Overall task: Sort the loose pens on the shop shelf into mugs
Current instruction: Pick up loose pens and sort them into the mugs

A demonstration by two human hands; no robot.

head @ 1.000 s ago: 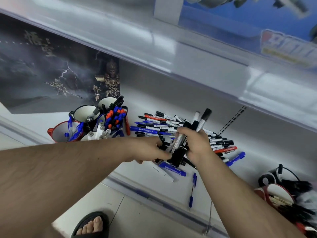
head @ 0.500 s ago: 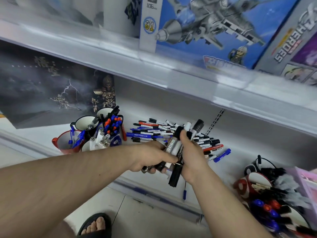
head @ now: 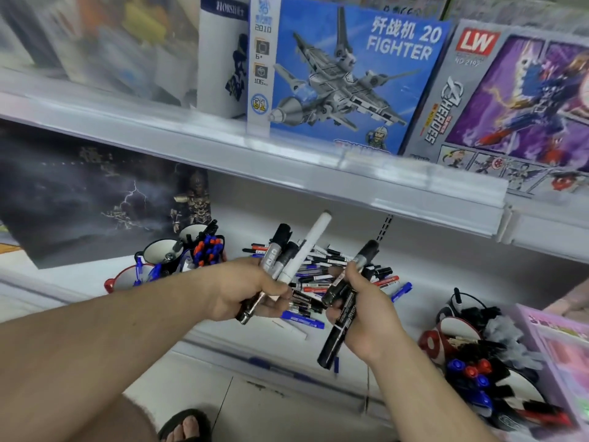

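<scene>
A heap of loose pens (head: pixel 322 269) in black, blue and red lies on the white shelf (head: pixel 414 275). My left hand (head: pixel 245 290) grips a bundle of markers (head: pixel 287 256), one white and the others black and silver, fanned upward. My right hand (head: pixel 366 314) holds a few black markers (head: pixel 342 309) pointing up and down. Both hands hover just in front of the heap. Mugs (head: pixel 162 252) with pens in them stand at the left. More mugs (head: pixel 459 330) with pens stand at the lower right.
An upper shelf edge (head: pixel 287 161) overhangs the work area, with toy boxes (head: pixel 344 74) on it. A dark poster box (head: pixel 79 193) leans at the back left. A pink box (head: pixel 561 352) sits at the right. My sandalled foot (head: pixel 186 425) shows on the tiled floor.
The single bundle held by both hands has been split: my left hand took several markers and drew left, my right kept the rest. The view tilted upward.
</scene>
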